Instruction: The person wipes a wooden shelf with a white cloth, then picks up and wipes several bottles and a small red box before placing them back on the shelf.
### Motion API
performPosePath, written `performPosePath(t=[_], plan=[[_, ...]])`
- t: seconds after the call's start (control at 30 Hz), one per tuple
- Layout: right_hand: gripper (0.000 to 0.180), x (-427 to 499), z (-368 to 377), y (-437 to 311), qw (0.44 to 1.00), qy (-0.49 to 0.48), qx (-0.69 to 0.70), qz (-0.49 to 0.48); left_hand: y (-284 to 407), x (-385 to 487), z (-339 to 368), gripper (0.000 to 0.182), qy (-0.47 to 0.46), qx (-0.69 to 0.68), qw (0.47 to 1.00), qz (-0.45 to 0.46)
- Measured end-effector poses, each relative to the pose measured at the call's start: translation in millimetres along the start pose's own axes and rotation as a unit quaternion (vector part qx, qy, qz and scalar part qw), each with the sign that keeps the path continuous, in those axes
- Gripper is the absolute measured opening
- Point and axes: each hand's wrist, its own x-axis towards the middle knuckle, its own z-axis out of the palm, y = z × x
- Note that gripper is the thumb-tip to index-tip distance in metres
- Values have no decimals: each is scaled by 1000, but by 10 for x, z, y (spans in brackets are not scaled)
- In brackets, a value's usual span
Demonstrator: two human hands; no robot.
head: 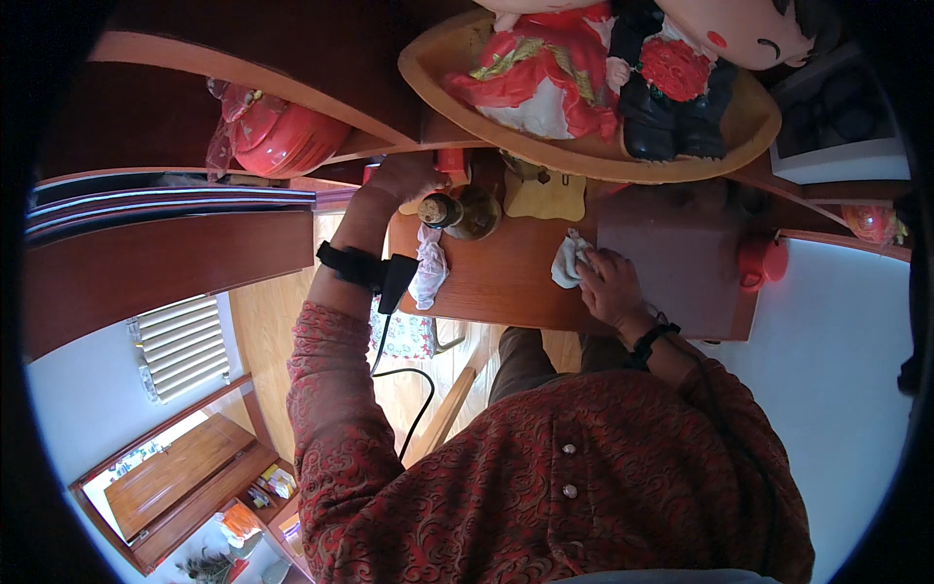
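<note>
My right hand (613,287) grips a crumpled white cloth (568,264) against the reddish-brown wooden desktop (511,274). Farther off, my left hand (408,177) reaches under the shelf edge, its fingers beside a small red box (454,162). Shadow and the angle hide most of those fingers, so I cannot tell whether they hold the box. Just nearer than that hand stands a glass bottle (478,213) with a cork stopper (433,209). A knotted white plastic bag (429,271) lies at the desktop's left edge. Behind the bottle is a pale wooden board (546,196) with a wavy edge.
Overhead, a boat-shaped wooden tray (467,120) holding two figurines juts from the shelf. A red rounded container (288,139) sits on the left shelf. A red lidded cup (760,261) stands at the right by the wall. A black cable (419,416) hangs from my left wrist strap.
</note>
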Motion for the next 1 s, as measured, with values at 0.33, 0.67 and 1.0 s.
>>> performPosePath(t=[0.33, 0.67, 1.0], plan=[[36, -14, 32, 20, 1000, 9, -5, -10, -87, -58, 82, 57, 131, 40, 979, 152], [39, -26, 23, 13, 1000, 1, -1, -6, -75, -288, 27, 65, 162, 65, 977, 119], [39, -9, -45, -19, 1000, 16, -16, -15, -42, -349, 131, 84, 173, 91, 977, 91]])
